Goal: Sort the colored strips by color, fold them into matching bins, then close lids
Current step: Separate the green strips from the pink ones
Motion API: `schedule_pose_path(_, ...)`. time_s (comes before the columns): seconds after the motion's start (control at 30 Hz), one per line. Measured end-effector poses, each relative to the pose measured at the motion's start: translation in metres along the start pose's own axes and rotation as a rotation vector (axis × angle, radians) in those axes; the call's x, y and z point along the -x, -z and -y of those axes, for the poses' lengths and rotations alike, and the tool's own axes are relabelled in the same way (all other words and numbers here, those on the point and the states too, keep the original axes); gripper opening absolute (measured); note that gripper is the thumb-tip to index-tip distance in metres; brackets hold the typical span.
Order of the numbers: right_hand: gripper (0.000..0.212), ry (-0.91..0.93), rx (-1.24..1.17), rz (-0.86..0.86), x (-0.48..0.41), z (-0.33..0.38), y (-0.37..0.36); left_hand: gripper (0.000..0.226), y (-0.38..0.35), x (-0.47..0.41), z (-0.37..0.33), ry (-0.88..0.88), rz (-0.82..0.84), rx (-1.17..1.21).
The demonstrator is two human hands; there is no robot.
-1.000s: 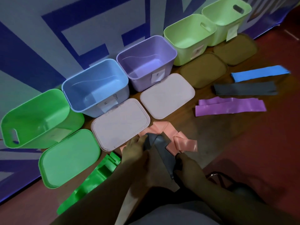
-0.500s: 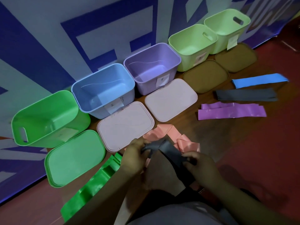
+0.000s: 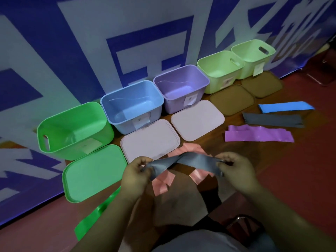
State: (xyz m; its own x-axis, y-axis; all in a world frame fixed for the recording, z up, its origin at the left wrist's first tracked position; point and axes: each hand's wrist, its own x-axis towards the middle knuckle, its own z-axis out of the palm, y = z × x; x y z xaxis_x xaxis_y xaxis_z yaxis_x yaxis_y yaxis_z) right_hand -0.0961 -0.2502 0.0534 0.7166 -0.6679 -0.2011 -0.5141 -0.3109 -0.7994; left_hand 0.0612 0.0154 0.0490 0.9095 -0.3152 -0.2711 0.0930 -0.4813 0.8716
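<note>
Grey strip (image 3: 192,162) stretched, twisted mid-span, between both hands, above pink strips (image 3: 163,182). Left hand (image 3: 135,176) pinches one end, right hand (image 3: 236,173) pinches other; strip ends buried in fingers. Pink strips partly hidden underneath. Green strip (image 3: 94,215) half behind left forearm. Purple bin (image 3: 174,106) label unreadable.
</note>
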Motion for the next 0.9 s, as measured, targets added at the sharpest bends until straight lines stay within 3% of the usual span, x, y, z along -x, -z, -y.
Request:
schedule_pose_path(0.37,0.015,0.02,0.019,-0.154,-0.026,-0.014,0.072,0.022,-0.054,-0.018,-0.042,-0.061,0.098,0.023)
schedule_pose_path(0.6,0.019,0.057,0.156,0.009,-0.109,-0.056,0.157,0.026,-0.155,-0.066,-0.099,0.001,0.106,0.032)
schedule_pose_path(0.77,0.035,0.071,0.248,0.176,-0.182,-0.1,0.235,0.02,-0.247,-0.109,-0.145,0.006,0.133,-0.04)
schedule_pose_path(0.9,0.031,0.072,0.341,0.16,-0.234,-0.134,0.294,0.02,-0.32,-0.141,-0.178,0.021,0.195,-0.04)
